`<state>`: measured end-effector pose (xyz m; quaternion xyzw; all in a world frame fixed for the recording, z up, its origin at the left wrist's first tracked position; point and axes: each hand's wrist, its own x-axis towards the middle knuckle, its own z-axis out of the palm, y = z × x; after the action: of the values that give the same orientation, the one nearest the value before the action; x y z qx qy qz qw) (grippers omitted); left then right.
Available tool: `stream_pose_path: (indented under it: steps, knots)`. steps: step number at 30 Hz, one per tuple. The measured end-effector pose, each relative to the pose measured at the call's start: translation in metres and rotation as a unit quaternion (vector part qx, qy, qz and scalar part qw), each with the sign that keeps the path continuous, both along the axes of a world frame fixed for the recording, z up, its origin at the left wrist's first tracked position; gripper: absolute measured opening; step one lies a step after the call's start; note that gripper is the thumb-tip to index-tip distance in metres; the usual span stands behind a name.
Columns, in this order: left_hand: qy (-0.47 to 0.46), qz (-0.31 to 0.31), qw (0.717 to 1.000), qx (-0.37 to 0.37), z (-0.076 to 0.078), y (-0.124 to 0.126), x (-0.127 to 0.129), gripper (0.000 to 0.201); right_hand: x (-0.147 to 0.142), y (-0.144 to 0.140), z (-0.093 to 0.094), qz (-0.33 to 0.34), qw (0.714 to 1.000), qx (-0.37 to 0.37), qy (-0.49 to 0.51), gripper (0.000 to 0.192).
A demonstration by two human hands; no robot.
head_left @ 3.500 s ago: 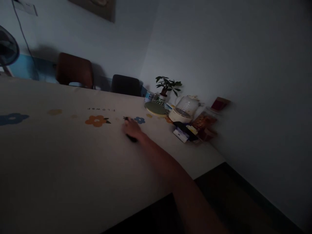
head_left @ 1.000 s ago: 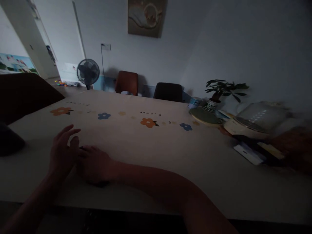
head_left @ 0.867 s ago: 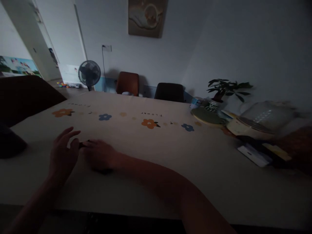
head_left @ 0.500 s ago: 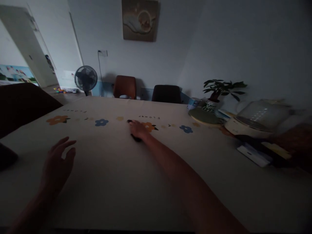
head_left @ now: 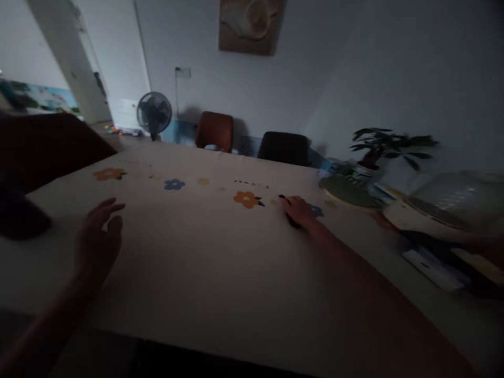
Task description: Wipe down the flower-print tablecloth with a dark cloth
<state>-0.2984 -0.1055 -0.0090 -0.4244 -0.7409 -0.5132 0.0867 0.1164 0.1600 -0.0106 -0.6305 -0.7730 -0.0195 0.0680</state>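
The near edge of the table (head_left: pixel 220 336) runs across the bottom of the view, with dark floor below it, and a wide bare stretch of cream tablecloth lies between the two arms. The left hand (head_left: pixel 96 241) hovers near the table's left side with its fingers spread and loosely curved, holding nothing; a dark shape (head_left: pixel 19 220) lies just beyond the left edge. The right arm stretches far out across the cloth, and the right hand (head_left: pixel 300 211) lies palm down, fingers curled over a small dark object (head_left: pixel 289 219) that pokes out in front of the fingertips and under the palm; what it is cannot be told in the dim light. It lies on the cloth between an orange flower print (head_left: pixel 247 199) and a blue flower print (head_left: pixel 316 211). To the right, the table is crowded: a green round plate (head_left: pixel 346 191), a clear-lidded cooker (head_left: pixel 444 202) and a potted plant (head_left: pixel 389 144) against the wall. At the far edge stand a brown chair (head_left: pixel 214 131) and a dark chair (head_left: pixel 283 148), with a fan (head_left: pixel 154 112) by the doorway.
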Motion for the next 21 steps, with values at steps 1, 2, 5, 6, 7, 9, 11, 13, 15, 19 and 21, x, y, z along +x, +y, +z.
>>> stream_pose_path:
  steps: [1, 2, 5, 6, 7, 9, 11, 13, 15, 19, 21]
  knots:
    - [-0.022, 0.016, 0.999, 0.034, 0.002, 0.000, 0.001, 0.033, 0.004, -0.005, 0.000, 0.022, 1.000, -0.010, -0.004, 0.044]
    - [-0.051, 0.032, 0.996, 0.070, 0.003, 0.000, 0.001, 0.032, 0.008, -0.010, -0.001, 0.046, 0.999, -0.015, -0.009, 0.045]
    - [-0.151, 0.047, 0.977, 0.144, 0.006, 0.001, 0.000, 0.030, 0.023, -0.028, -0.007, 0.118, 0.992, 0.006, -0.034, 0.053]
    - [-0.180, 0.046, 0.971, 0.153, 0.006, 0.001, 0.000, 0.030, 0.028, -0.035, -0.010, 0.134, 0.990, 0.024, -0.043, 0.054]
    - [-0.203, 0.044, 0.966, 0.156, 0.007, 0.001, 0.000, 0.030, 0.033, -0.042, -0.013, 0.141, 0.988, 0.043, -0.051, 0.052]
    - [-0.225, 0.040, 0.962, 0.151, 0.007, 0.001, 0.000, 0.029, 0.040, -0.055, -0.018, 0.127, 0.987, 0.075, -0.059, 0.044]
    - [-0.228, 0.035, 0.961, 0.149, 0.008, 0.001, 0.000, 0.029, 0.042, -0.064, -0.019, 0.101, 0.989, 0.085, -0.064, 0.039]
    - [-0.226, 0.032, 0.962, 0.149, 0.008, 0.001, 0.000, 0.028, 0.040, -0.066, -0.017, 0.077, 0.991, 0.081, -0.073, 0.036]
    - [-0.227, 0.030, 0.962, 0.149, 0.008, 0.002, 0.000, 0.028, 0.035, -0.060, -0.012, 0.054, 0.993, 0.063, -0.082, 0.035]
    - [-0.231, 0.024, 0.962, 0.147, 0.007, 0.002, 0.002, 0.028, 0.018, -0.037, 0.003, -0.028, 0.996, 0.022, -0.084, 0.041]
    - [-0.222, 0.018, 0.965, 0.139, 0.007, 0.002, 0.003, 0.028, 0.007, -0.025, 0.009, -0.071, 0.994, -0.002, -0.079, 0.043]
